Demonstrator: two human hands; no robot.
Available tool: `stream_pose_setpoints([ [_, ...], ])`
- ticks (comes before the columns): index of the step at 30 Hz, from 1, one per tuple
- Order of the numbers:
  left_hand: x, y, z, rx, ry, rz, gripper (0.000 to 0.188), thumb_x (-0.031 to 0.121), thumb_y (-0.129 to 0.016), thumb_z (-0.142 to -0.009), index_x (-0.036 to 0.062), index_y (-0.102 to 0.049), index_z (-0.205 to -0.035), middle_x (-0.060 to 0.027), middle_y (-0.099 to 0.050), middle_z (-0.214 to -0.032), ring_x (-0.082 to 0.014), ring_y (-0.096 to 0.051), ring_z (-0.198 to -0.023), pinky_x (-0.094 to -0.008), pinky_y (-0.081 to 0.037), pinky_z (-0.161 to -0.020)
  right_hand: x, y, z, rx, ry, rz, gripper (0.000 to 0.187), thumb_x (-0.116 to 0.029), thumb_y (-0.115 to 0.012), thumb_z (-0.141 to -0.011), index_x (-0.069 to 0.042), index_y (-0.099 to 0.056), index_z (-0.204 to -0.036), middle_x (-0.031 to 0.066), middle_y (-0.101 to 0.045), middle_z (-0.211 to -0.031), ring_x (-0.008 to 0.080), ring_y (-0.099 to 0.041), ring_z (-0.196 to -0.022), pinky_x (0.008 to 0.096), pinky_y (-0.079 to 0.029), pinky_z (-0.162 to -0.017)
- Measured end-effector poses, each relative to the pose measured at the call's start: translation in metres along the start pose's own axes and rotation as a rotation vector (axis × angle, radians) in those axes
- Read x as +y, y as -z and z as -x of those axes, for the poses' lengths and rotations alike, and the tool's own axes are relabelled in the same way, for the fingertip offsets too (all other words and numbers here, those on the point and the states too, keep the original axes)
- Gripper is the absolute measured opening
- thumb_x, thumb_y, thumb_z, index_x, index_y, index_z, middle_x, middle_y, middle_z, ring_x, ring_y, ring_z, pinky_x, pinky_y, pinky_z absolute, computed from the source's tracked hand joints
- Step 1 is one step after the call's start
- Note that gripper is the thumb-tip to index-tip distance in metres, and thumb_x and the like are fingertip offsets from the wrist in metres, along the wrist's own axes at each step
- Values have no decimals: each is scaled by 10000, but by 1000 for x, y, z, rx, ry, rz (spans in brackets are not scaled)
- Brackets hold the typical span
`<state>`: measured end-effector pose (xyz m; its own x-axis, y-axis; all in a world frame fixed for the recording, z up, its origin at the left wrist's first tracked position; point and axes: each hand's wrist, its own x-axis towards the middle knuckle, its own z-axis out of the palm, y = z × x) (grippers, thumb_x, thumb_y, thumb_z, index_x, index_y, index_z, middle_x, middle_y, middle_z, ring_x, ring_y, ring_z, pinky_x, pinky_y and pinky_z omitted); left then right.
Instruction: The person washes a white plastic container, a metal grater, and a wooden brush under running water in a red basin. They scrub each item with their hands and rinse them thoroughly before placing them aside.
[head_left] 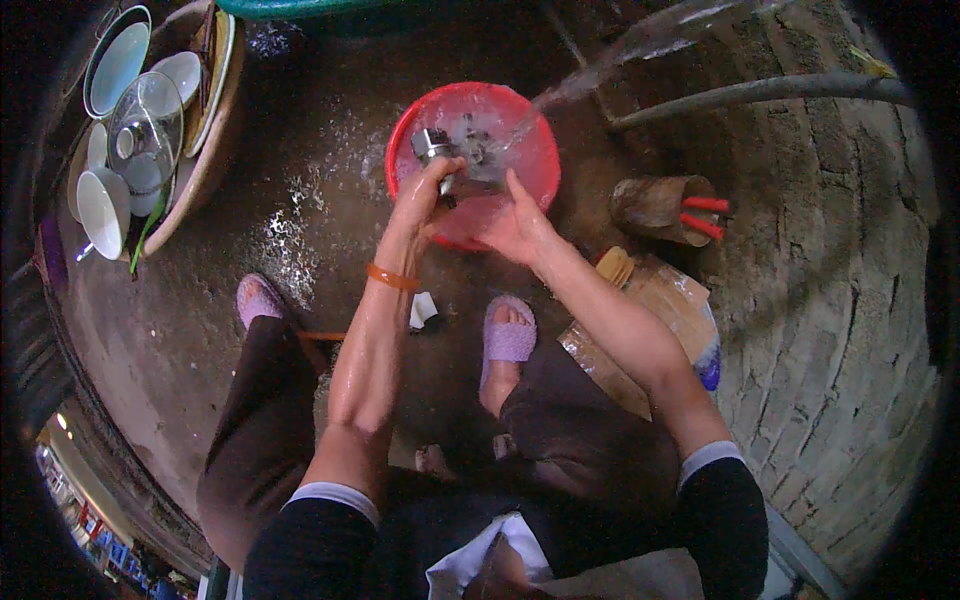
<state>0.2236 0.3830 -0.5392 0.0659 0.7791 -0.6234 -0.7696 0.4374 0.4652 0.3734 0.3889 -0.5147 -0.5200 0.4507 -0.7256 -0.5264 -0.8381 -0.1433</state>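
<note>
Over a red plastic basin (553,150) holding water, my left hand (436,185) is closed around a shiny, silver-coloured metal piece (432,143), its kind unclear. My right hand (522,225) is at the basin's near right side, thumb raised and apart from the fingers, which are partly blurred. It seems to hold nothing. Several small grey pieces (475,145), too indistinct to name, show in the basin beyond my hands. A stream of water (600,72) falls into the basin from the upper right. An orange band circles my left wrist.
At left, a wide basket (205,175) holds bowls and a clear lid (146,130). On the right lie a brown container (650,207) with red-handled items and a flattened cardboard piece (660,300). A grey hose (740,97) runs along the brick wall (820,300). The floor is wet.
</note>
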Motion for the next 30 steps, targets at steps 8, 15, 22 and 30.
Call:
stream_pose_setpoints([
  [8,9,-19,33,-68,-15,308,195,178,-552,-770,48,-523,-913,-61,-579,-862,-186,-571,-782,-337,-493,-678,-25,-31,-18,215,249,33,307,-146,-568,-788,-41,-484,-1064,116,-564,-983,242,-555,-899,391,-446,-797],
  [15,-6,-9,31,-92,27,212,211,185,-561,-786,49,-515,-942,-71,-548,-941,-184,-557,-806,-306,-498,-686,-35,-46,-11,279,488,329,269,-101,-585,-767,-59,-505,-1020,85,-569,-967,200,-562,-869,367,-462,-749],
  [22,-14,3,30,-142,69,385,219,174,-575,-776,44,-520,-944,-89,-563,-922,-203,-557,-814,-317,-496,-699,-32,-43,-5,350,452,340,370,-18,-593,-724,-81,-463,-1065,80,-556,-974,210,-554,-874,371,-463,-706],
  [30,-33,19,32,17,121,-55,184,211,-582,-760,61,-584,-867,-45,-585,-852,-150,-552,-744,-278,-449,-631,1,-27,16,367,579,584,467,25,-589,-698,-70,-416,-1122,94,-533,-1013,219,-559,-852,389,-466,-672],
])
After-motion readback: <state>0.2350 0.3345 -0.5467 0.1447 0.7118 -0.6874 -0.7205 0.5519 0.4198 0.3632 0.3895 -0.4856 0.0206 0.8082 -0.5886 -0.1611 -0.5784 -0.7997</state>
